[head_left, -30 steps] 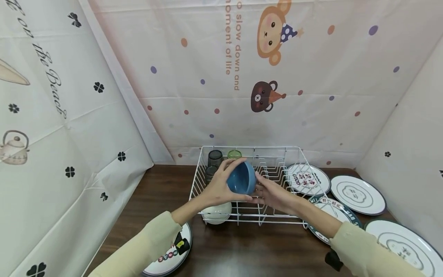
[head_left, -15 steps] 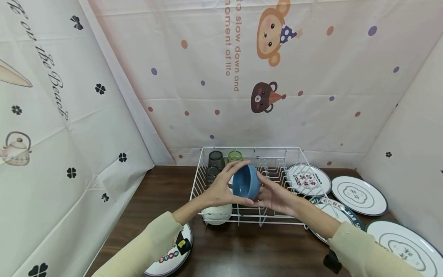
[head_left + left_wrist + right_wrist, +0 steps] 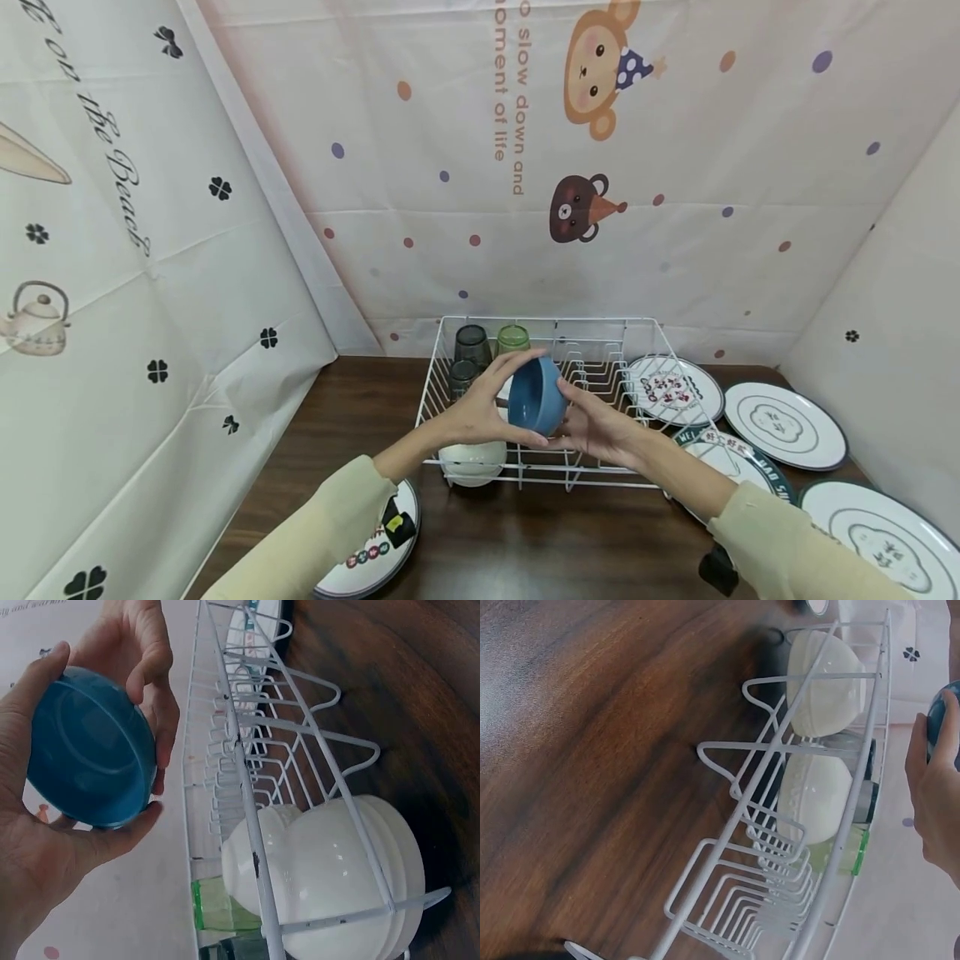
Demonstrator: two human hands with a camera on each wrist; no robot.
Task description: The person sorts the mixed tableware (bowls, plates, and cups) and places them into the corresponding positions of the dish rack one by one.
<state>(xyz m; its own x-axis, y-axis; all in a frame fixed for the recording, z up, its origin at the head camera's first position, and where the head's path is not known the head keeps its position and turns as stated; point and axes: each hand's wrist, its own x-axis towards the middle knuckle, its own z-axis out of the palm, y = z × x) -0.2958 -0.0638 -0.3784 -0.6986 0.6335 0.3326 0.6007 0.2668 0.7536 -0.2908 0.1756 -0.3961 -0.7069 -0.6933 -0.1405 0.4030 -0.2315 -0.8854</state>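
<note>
A small blue bowl (image 3: pixel 537 397) is held on its side above the dish rack, its hollow facing left in the head view. My left hand (image 3: pixel 480 414) grips its rim, with the thumb at the lower edge and fingers at the upper edge. The right hand (image 3: pixel 603 429) holds the bowl's outer side between thumb and fingers. In the left wrist view both hands are round the bowl (image 3: pixel 90 750). At the right wrist view's edge only part of the right hand (image 3: pixel 937 795) shows.
The white wire rack (image 3: pixel 701 881) holds white bowls (image 3: pixel 345 870), dark glasses (image 3: pixel 472 342) and a green glass (image 3: pixel 513 337). Several plates (image 3: pixel 783 425) lie to its right, some overlapping. A plate (image 3: pixel 375 567) lies at front left, partly under the left sleeve. Printed sheets surround the wooden table (image 3: pixel 517 542).
Both hands have shifted the blue bowl slightly right and down, turning it a little. The right fingers have changed position on its outer side. The rack and plates stay put.
</note>
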